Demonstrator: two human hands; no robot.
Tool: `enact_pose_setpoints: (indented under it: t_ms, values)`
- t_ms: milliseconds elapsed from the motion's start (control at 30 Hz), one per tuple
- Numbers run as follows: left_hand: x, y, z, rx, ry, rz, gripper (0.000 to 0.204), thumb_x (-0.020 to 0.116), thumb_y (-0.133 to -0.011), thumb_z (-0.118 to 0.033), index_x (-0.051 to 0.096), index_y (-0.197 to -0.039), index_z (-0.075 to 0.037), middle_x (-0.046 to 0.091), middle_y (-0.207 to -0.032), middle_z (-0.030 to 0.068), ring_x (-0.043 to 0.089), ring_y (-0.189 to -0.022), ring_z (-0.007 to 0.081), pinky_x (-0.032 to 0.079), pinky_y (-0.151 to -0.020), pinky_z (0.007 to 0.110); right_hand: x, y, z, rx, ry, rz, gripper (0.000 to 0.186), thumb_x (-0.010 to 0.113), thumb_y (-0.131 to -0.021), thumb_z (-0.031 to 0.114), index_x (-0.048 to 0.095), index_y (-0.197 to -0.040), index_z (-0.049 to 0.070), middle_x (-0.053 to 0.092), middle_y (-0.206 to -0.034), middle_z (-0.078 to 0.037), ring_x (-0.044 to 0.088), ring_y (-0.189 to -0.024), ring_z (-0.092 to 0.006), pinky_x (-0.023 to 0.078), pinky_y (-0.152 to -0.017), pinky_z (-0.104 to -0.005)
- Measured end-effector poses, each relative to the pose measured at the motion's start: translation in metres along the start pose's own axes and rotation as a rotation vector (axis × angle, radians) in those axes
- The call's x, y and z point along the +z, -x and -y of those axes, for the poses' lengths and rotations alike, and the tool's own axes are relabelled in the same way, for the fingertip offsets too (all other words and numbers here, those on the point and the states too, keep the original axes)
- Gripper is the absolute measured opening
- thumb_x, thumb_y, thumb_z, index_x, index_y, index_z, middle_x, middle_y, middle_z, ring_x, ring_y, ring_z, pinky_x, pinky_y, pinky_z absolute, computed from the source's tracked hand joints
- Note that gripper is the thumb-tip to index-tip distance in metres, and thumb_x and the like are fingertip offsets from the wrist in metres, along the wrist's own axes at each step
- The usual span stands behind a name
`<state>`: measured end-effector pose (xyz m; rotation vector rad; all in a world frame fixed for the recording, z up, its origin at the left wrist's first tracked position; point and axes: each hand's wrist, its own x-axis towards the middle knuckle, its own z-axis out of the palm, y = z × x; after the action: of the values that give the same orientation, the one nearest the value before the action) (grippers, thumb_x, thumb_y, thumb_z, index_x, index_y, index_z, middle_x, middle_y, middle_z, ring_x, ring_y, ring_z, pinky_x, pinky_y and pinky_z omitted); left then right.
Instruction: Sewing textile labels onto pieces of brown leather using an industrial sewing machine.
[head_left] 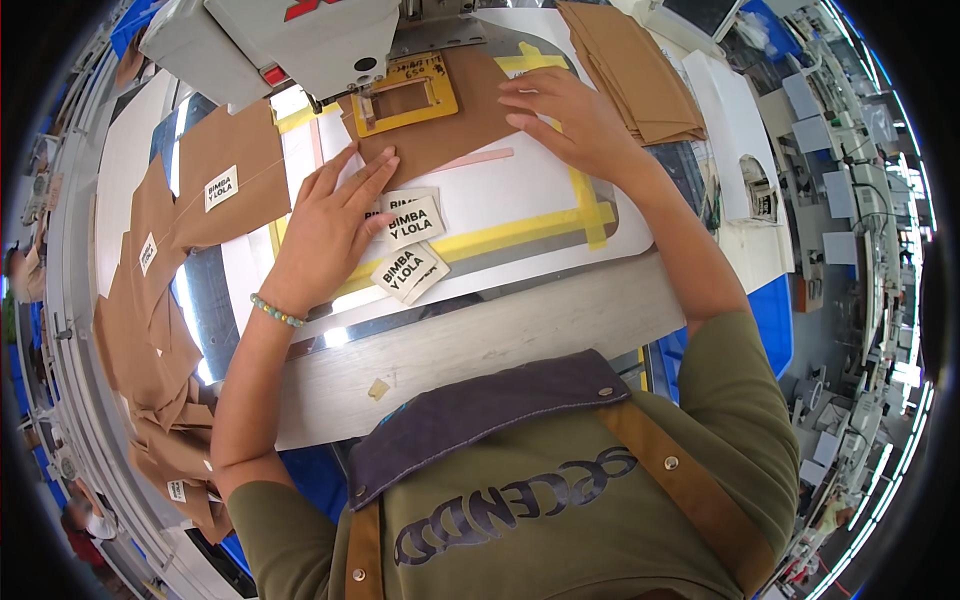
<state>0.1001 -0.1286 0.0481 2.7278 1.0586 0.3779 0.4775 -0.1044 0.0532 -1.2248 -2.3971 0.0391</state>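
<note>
Head view is showing us a brown panel (445, 145) lying flat on a white board (530, 185), its far part running beneath the sewing machine (300, 40). We are seeing the panel's lower edge slanting up to the right, with a pink strip (478, 158) lying along it; below, white board is stretching toward yellow tape (500, 225), giving room to the right of the pale printed labels (413, 222). Above, the machine head is crowding the space, and a brown stack (635, 75) is bordering the right side. Our left hand (335, 215) is resting with fingers extended, grasping nothing, its fingertips on the panel's left corner and its thumb beside the labels. Our right hand (560, 115) is spreading loosely at the panel's right edge; whether its fingertips are pressing, we cannot quite tell. The panel is looking plain and smooth, carrying a yellow frame (410, 120) around a rectangular opening.
</note>
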Motion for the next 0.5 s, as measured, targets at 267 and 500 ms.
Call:
enact_pose_setpoints:
  t_ms: [267,500]
  values:
    - [-0.010,0.016,0.020,-0.029,-0.132,-0.009,0.057,0.065,-0.106,-0.026,0.056,-0.160,-0.011,0.055,-0.167,0.0017,0.041,-0.158,0.0369,0.036,-0.127,0.051,0.008,0.021,0.022,-0.070,0.039,0.222,0.054,0.060,-0.112,0.040,0.060,-0.157,0.009,0.048,-0.171,-0.007,0.037,-0.161,-0.0293,0.027,-0.134,-0.0468]
    - [-0.001,0.039,0.031,-0.081,-0.070,-0.123,0.055,0.069,-0.103,-0.021,0.060,-0.156,-0.009,0.057,-0.166,0.0029,0.045,-0.156,0.0360,0.040,-0.125,0.051,0.001,0.022,0.023,-0.008,-0.024,0.245,0.057,0.056,-0.113,0.038,0.054,-0.161,0.008,0.043,-0.175,-0.006,0.029,-0.165,-0.0310,0.022,-0.136,-0.0494]
